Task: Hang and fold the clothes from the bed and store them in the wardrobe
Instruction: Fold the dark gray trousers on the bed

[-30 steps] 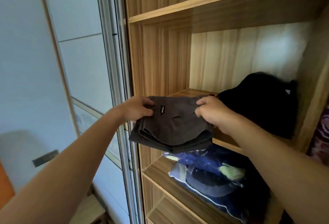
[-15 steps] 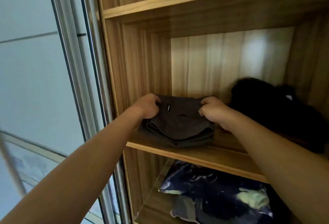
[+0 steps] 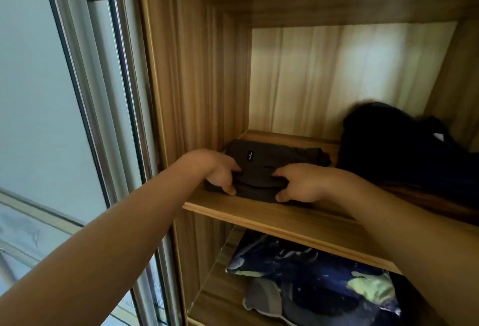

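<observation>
The back wall (image 3: 337,76) of the wardrobe (image 3: 197,79) glows bright, but the top and the black clothes (image 3: 401,149) are dark and fuzzy. Straight edges bend near the sides.

My folded garment (image 3: 285,157): matt grey cloth
Shelf (image 3: 285,224) before me: smooth wood grain
Door frame (image 3: 127,92): glossy metal
</observation>
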Available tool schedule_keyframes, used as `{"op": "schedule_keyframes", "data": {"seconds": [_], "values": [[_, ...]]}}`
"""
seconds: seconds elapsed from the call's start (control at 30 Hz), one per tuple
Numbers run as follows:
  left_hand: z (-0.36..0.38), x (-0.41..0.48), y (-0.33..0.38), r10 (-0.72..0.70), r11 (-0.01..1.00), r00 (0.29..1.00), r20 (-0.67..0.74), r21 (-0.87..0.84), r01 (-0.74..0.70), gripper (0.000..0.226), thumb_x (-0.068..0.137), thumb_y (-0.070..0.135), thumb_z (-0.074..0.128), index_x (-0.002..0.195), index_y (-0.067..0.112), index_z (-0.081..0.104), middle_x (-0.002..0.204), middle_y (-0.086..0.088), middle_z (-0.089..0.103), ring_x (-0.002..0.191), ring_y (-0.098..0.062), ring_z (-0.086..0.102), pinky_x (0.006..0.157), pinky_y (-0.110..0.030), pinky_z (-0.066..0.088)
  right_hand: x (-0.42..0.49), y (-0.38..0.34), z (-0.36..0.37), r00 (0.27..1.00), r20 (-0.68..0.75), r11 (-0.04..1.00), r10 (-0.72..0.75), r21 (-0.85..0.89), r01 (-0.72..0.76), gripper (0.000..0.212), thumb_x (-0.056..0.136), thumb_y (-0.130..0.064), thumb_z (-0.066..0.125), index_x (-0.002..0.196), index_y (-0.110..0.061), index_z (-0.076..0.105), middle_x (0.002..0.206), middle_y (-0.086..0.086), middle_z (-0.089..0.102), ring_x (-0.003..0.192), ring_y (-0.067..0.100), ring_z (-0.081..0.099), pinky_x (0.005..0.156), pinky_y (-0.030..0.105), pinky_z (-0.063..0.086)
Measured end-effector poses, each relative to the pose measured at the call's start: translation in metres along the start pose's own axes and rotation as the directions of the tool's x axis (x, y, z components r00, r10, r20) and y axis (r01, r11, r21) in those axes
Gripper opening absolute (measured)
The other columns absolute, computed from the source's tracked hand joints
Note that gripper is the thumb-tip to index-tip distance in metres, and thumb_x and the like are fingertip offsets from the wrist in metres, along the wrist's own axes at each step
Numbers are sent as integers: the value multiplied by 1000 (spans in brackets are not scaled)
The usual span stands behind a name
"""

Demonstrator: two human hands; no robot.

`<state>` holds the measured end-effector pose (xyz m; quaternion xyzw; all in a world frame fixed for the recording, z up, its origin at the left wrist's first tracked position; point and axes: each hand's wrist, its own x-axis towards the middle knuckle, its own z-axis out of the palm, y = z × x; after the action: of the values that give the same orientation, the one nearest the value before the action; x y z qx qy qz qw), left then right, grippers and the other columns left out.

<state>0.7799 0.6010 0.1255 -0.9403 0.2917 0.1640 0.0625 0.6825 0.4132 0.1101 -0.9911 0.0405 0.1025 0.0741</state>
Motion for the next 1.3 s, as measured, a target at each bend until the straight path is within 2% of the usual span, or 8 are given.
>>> {"op": "schedule_keyframes", "data": {"seconds": [0.2,0.4,0.8,0.9,1.0,1.1,1.2,1.3], "values": [[1,43,11,-34,989,993,-111,139,49,58,103,28,51,155,12,32,153,-13,42,137,-31,44,112,-39,38,41,12,0,999,-40,999,21,31,-19,71,98,-39,59,159,-22,27,160,4,35,143,25,38,113,28,31],[-4,88,3,-59,992,989,-137,103,74,68,108,25,37,159,16,-6,166,-17,7,151,-34,19,121,-41,21,88,30,2,994,-83,996,77,47,-73,70,100,-51,43,160,-23,20,165,7,25,149,27,28,119,33,26],[-18,137,-6,-55,997,991,-118,52,61,70,108,27,38,158,13,-9,167,-15,-3,153,-35,10,123,-45,17,132,53,4,978,-179,994,108,23,-105,71,99,-56,36,160,-23,21,165,13,22,151,34,20,123,42,20],[-13,123,-1,-84,995,981,-173,45,93,66,106,25,42,158,6,6,164,-20,15,148,-35,26,120,-41,26,119,51,6,975,-211,997,66,-17,-71,70,101,-52,40,159,-18,23,163,16,27,149,33,25,123,38,19],[-11,91,0,-51,998,978,-202,24,57,60,105,31,44,155,3,24,154,-19,36,135,-32,45,111,-36,39,91,49,6,971,-236,1000,25,-13,-29,71,97,-52,50,156,-18,30,157,14,36,142,33,35,118,36,28],[-11,47,4,-8,1000,980,-198,-2,8,55,104,42,44,147,8,42,144,-13,49,126,-27,52,106,-35,43,51,49,5,972,-234,1000,22,13,-20,70,94,-52,56,155,-24,34,150,12,40,134,32,44,109,34,39],[-4,0,15,8,1000,983,-183,-22,-12,45,105,35,42,141,10,49,141,-10,52,124,-26,53,105,-34,43,4,50,0,977,-211,1000,29,-3,-30,59,96,-47,56,148,-22,45,139,9,51,124,29,52,94,27,43],[9,-41,35,32,999,975,-220,-9,-34,36,104,35,45,123,9,63,125,-9,62,113,-25,60,94,-33,47,-43,48,-2,985,-174,999,-1,-44,-7,43,97,-43,53,132,-19,60,131,5,58,117,26,56,100,33,48]]}}
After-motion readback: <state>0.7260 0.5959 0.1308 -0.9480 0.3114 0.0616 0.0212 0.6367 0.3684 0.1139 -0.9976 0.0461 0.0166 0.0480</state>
